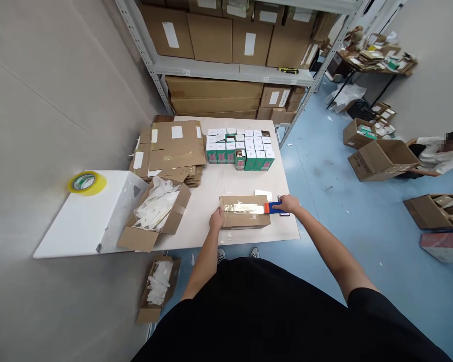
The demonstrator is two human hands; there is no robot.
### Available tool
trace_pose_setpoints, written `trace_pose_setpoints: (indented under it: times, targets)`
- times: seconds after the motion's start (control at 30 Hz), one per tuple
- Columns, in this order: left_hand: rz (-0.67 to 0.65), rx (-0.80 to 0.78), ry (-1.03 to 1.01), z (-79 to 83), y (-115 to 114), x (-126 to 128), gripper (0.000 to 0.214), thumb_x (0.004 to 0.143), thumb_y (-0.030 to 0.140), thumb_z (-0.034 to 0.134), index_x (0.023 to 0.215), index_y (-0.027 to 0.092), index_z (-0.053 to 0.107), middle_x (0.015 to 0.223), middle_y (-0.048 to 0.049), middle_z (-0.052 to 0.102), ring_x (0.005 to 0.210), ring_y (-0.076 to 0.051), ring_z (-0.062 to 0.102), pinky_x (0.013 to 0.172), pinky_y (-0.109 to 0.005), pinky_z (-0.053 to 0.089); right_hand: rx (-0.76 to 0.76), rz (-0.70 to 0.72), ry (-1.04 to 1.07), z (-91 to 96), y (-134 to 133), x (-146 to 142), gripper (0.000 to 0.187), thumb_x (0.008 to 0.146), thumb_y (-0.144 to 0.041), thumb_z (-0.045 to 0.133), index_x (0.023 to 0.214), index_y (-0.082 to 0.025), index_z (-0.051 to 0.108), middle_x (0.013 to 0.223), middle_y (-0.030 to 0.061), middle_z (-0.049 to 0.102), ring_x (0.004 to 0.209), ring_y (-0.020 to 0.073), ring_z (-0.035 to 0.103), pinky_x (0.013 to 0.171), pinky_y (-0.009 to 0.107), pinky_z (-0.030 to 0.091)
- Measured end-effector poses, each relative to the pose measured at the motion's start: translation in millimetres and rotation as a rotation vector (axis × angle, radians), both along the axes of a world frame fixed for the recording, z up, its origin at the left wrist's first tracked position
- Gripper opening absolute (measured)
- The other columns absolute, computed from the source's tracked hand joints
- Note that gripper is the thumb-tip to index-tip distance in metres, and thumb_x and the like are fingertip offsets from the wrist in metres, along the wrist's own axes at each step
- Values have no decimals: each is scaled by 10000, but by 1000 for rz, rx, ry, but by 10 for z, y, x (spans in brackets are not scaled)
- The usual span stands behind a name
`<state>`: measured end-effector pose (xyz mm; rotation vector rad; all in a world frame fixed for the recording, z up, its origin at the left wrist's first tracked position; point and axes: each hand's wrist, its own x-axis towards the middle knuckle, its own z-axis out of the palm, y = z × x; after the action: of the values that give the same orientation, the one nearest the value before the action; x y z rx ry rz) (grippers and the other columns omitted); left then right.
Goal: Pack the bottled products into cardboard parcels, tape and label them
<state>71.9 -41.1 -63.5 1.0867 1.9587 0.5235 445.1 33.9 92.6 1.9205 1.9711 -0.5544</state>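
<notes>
A small closed cardboard box [245,219] lies near the front edge of the white table [211,191], with shiny tape along its top seam. My left hand [216,219] grips the box's left end. My right hand [289,204] is closed on a blue and orange tape dispenser [272,207] at the right end of the taped seam. A white slip of paper [263,193] lies just behind the box.
Rows of green and white cartons [240,147] stand at the table's back. Flattened cardboard [170,150] is stacked at the left. An open box of white bags [156,211], a yellow tape roll [86,182], shelves of boxes [219,35] and a crouching person [438,153] surround it.
</notes>
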Motion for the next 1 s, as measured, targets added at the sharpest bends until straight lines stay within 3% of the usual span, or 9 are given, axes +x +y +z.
trace_pose_setpoints:
  times: [0.13,0.23,0.43,0.53,0.67,0.8,0.93,1.0]
  targets:
    - [18,1,-25,17,21,-9,503,993,641,499,1215,259,740,1178,-155,779,1169,-374,683,978,-426,475,-11,-63,-32,71,-27,560,435,788,-633,807,886,-210,785,967,133,779,912,288,721,658,294,415]
    - [14,-6,-28,29,36,-36,494,995,622,509,1214,248,746,1166,-162,782,1161,-381,687,975,-428,476,-9,-107,-34,87,-67,740,424,806,-595,808,914,-186,777,971,142,769,893,283,706,637,298,380]
    - [-4,11,-36,10,48,-228,434,997,570,519,1114,236,771,1198,-160,780,1163,-373,692,961,-403,491,13,-125,19,64,-100,605,413,842,-556,804,898,-149,763,952,186,765,857,263,678,633,308,332]
    - [0,21,-43,-28,54,-372,406,996,547,526,1053,231,776,1178,-156,786,1169,-360,693,968,-388,496,17,-110,19,90,-84,485,419,844,-590,786,895,-175,765,964,159,772,860,254,678,628,300,334]
    - [51,19,-79,-78,36,-613,401,981,551,554,985,217,777,1101,-148,801,1140,-355,700,949,-377,504,44,-97,60,139,-112,170,433,829,-642,767,863,-210,763,929,93,777,854,235,683,610,281,342]
    - [133,-36,-51,-51,-7,-926,412,979,543,546,907,205,770,1085,-161,798,1153,-370,702,963,-397,502,89,-54,192,204,-194,-468,435,843,-654,741,850,-220,768,901,59,776,847,217,682,628,269,363]
    - [233,-92,4,118,36,-1250,362,885,504,700,988,166,777,1187,-233,766,1258,-424,653,1030,-457,475,121,-47,271,342,-226,-1201,490,872,-707,678,880,-226,768,883,55,774,819,215,682,617,272,360]
    - [251,-54,6,258,97,-1363,375,857,440,755,1097,152,769,1266,-230,744,1312,-393,625,1077,-421,446,138,-45,272,426,-218,-1531,504,878,-720,665,896,-227,770,903,66,779,836,222,689,618,275,364]
